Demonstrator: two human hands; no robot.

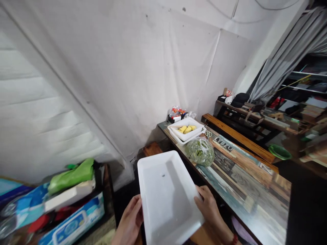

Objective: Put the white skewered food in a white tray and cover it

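Note:
Between my two hands is a white rectangular plastic tray, tilted so that its inside faces me. A small dark speck shows on its bottom. My left hand grips the left long side, thumb along the wall. On the opposite side my right hand holds the edge, its fingers partly hidden by the wall. Past the tray, on the table, lies a clear plastic bag of green vegetables. Behind that bag sit stacked white trays, the upper one holding yellow pieces.
The wood-patterned table stretches to the right, with a pair of scissors on it. A wooden bench runs along its far side. At left, a surface carries a wet-wipes pack and a green packet. A green basin stands beyond.

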